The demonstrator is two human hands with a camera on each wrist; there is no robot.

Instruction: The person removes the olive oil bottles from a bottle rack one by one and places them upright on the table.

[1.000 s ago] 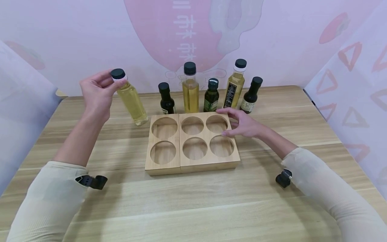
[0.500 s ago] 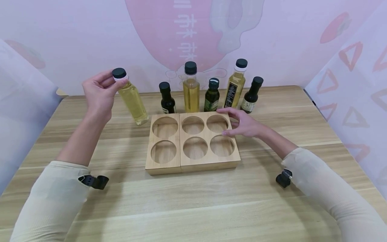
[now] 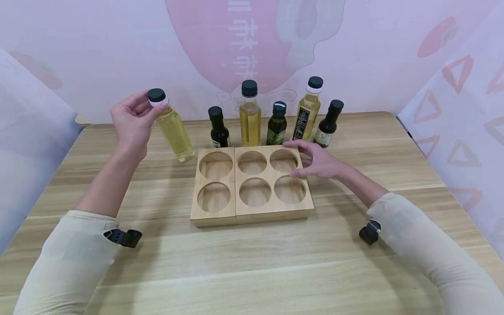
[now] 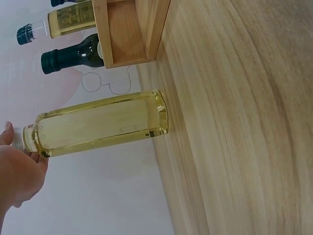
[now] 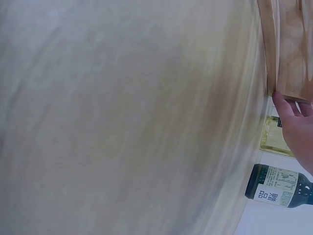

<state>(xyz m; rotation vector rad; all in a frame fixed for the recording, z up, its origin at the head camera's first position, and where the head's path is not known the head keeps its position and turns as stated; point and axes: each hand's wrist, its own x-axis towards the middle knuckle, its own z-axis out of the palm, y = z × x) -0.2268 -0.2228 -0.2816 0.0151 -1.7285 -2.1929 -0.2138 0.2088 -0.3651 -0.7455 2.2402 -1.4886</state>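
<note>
My left hand (image 3: 133,120) holds a tall clear bottle of yellow oil (image 3: 175,135) by its neck, just below the black cap. The base of that bottle (image 4: 102,125) is at the tabletop, left of a wooden bottle rack (image 3: 235,197). Two wooden blocks with round holes, set side by side, make up the rack; no bottle stands in the holes. At its back right corner my right hand (image 3: 316,162) grips the rack, thumb on the right side and fingers at the back edge. In the right wrist view the fingertips at the rack corner are partly hidden.
Behind the rack stand a small dark bottle (image 3: 218,131), an oil bottle (image 3: 250,122), a small green bottle (image 3: 276,127), a black-labelled oil bottle (image 3: 306,113) and another dark bottle (image 3: 327,124). A printed wall sheet (image 3: 118,52) rises behind the wooden table (image 3: 252,267).
</note>
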